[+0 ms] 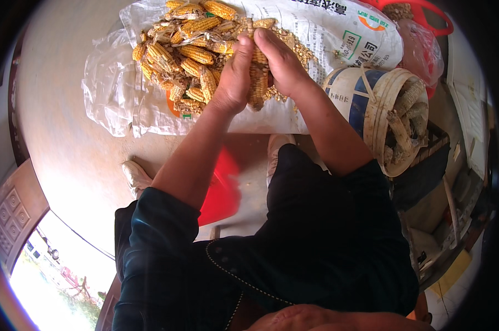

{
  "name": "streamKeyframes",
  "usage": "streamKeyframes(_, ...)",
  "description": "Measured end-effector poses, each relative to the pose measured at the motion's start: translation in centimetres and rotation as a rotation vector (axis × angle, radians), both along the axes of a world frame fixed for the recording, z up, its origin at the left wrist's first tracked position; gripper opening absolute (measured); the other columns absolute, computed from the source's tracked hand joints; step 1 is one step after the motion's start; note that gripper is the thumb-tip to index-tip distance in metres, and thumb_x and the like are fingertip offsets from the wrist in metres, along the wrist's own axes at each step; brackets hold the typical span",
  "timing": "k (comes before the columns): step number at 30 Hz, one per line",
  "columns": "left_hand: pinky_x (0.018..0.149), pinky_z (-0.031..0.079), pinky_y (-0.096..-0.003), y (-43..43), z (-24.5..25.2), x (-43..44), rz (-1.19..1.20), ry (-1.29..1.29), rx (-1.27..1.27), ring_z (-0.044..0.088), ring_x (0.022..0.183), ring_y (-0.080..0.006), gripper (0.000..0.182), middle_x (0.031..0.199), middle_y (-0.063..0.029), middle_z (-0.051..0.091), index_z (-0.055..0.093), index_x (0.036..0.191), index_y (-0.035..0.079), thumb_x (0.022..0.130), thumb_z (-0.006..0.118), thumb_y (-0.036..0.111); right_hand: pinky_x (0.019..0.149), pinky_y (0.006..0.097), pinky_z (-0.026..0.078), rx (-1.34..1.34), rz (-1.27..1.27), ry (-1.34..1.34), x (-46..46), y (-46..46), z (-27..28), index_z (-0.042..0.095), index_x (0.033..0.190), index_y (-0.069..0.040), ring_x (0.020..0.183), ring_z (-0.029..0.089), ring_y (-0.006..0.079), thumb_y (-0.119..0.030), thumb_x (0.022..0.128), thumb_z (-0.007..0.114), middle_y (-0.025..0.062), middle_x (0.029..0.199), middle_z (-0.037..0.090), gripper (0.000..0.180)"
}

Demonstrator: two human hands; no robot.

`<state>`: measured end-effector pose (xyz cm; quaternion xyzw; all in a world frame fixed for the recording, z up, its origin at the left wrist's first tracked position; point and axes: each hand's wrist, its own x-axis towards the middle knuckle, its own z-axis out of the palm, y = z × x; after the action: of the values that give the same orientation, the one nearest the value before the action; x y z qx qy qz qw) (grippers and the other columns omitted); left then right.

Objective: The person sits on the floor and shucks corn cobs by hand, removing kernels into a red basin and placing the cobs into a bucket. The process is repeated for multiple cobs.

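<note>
My left hand (237,76) and my right hand (280,62) face each other, both gripping a dried corn cob (259,78) held lengthwise between them. Part of its surface shows yellow kernels, and the lower part looks brownish. Just left of my hands lies a pile of yellow corn cobs (196,54), some with dry husk bits. Loose kernels (301,49) are scattered under and to the right of my hands. Everything rests on a white woven plastic sack (274,124) that bears printing. My palms and fingertips are partly hidden.
A white and blue plastic bucket (348,93) lies tipped at the right, holding stripped cobs (400,128). Behind it are a red basket (437,20) and a thin plastic bag (425,47). Clear plastic film (109,82) lies at the left. Something red (220,188) is between my legs.
</note>
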<state>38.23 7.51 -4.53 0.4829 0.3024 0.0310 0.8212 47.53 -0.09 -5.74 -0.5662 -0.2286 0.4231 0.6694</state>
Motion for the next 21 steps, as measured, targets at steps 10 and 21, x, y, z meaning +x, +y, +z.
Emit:
streamKeyframes(10, 0.053, 0.048, -0.0285, 0.3, 0.6, -0.5, -0.047, -0.17, -0.067, 0.056, 0.058, -0.0176, 0.068, 0.067, -0.0096, 0.056, 0.053, 0.104, 0.005, 0.088, 0.028, 0.066, 0.051, 0.0186, 0.043, 0.159, 0.256, 0.295, 0.7, -2.2, 1.0, 0.044, 0.126, -0.006, 0.063, 0.051, 0.0057, -0.027, 0.089, 0.054, 0.0011, 0.087, 0.055, 0.044)
streamKeyframes(21, 0.068, 0.051, -0.0319, -0.1, 0.1, -0.7, 0.098, -0.036, -0.082, 0.059, 0.08, -0.0187, 0.064, 0.094, -0.0103, 0.059, 0.052, 0.116, 0.004, 0.089, 0.039, 0.061, 0.067, 0.0224, 0.045, 0.099, 0.265, 0.0, 0.0, -2.1, 0.5, 0.036, 0.131, -0.006, 0.083, 0.051, 0.0093, -0.022, 0.085, 0.062, 0.0028, 0.103, 0.053, 0.055)
